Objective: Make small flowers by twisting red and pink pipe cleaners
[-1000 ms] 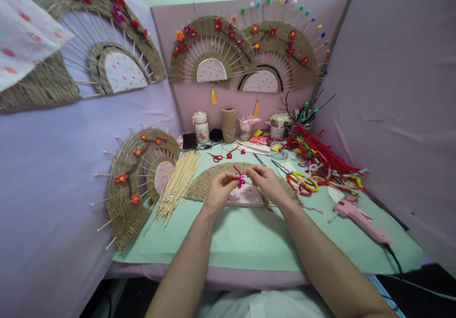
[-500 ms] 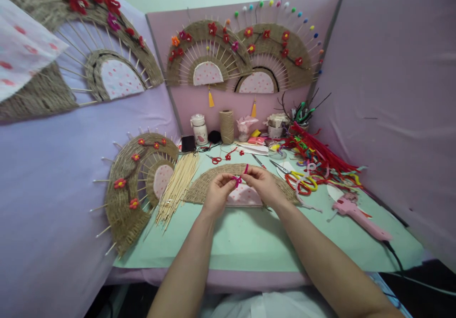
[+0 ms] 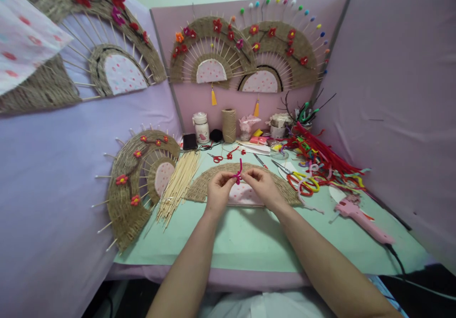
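Observation:
A magenta pipe cleaner point(image 3: 238, 177), looped at its lower part with one end sticking up, is held between my two hands. My left hand point(image 3: 220, 192) pinches its looped part from the left. From the right, the thumb and fingers of my right hand point(image 3: 261, 186) are closed at the pipe cleaner, close to the loops; the exact grip there is small and hard to see. Below and behind both hands lies a half-round fan point(image 3: 210, 178) wound with twine, with a dotted pink cloth piece point(image 3: 245, 194) at its centre, partly covered by my hands.
Thin sticks point(image 3: 180, 182) lie left, beside a flower-trimmed twine fan point(image 3: 124, 199). Scissors point(image 3: 308, 181), a pink glue gun point(image 3: 363, 220) with its cord and a heap of pipe cleaners point(image 3: 324, 152) lie right. Along the back stand a twine spool point(image 3: 229, 126) and a white jar point(image 3: 201, 129).
The free end of the pipe cleaner, earlier leaning right by my right fingers, now stands upright nearer the loops. My right fingers have shifted slightly lower. The whole view has moved a little.

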The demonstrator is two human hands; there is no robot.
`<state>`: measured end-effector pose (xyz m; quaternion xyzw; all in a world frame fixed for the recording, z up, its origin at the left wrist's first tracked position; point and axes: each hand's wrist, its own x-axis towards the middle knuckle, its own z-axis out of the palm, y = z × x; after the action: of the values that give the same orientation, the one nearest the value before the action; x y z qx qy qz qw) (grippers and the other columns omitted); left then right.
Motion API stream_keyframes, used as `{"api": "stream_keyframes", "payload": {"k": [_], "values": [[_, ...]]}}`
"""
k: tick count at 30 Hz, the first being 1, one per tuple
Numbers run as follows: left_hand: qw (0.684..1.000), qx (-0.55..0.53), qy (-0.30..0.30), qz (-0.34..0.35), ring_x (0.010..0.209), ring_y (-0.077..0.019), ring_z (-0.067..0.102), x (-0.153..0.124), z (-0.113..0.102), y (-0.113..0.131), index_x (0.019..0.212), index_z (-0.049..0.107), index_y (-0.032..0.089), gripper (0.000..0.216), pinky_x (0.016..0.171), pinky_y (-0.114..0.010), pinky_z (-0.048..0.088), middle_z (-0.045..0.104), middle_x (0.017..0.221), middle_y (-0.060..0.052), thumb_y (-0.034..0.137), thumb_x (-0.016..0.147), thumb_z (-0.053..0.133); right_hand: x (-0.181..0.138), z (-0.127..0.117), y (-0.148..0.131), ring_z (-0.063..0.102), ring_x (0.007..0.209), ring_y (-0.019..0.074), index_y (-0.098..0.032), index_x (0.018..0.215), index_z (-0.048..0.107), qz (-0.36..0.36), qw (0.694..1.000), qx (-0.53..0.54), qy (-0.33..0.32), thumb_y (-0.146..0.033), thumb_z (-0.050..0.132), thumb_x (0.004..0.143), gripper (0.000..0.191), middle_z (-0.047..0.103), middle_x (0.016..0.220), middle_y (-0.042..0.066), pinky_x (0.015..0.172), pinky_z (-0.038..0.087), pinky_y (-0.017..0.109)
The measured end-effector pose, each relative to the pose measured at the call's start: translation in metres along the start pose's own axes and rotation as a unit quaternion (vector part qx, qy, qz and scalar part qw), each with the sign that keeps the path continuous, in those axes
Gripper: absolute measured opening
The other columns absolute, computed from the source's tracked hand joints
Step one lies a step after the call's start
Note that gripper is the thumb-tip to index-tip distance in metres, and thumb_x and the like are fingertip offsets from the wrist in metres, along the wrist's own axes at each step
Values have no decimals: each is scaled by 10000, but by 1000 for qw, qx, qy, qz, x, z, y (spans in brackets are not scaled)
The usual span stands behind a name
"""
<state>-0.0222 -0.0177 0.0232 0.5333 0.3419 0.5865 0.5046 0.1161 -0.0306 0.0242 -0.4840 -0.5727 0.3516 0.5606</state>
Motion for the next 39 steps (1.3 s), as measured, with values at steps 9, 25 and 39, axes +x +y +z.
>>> {"api": "stream_keyframes", "payload": {"k": [9,25,39], "values": [[984,-154,48,-78,684,-111,600,2,4,-7,702,620,145,202,746,-275,455,650,694,-7,204,557,747,-4,9,-6,320,487,70,-169,621,571,138,975,169,-40,-430,673,629,280,447,551,-42,475,256,223],[965,-218,2,-148,664,-80,599,2,4,-3,711,609,137,242,714,-226,465,646,694,5,177,537,773,-5,9,-14,445,635,92,-187,720,608,166,940,295,-37,-273,708,571,199,529,695,-14,560,376,207],[966,-211,-17,-147,674,-80,595,0,5,-1,727,612,141,234,703,-223,455,645,704,2,191,558,765,-2,7,-8,468,638,88,-201,751,598,180,934,310,-12,-320,731,575,251,552,707,-19,590,373,213]]}}
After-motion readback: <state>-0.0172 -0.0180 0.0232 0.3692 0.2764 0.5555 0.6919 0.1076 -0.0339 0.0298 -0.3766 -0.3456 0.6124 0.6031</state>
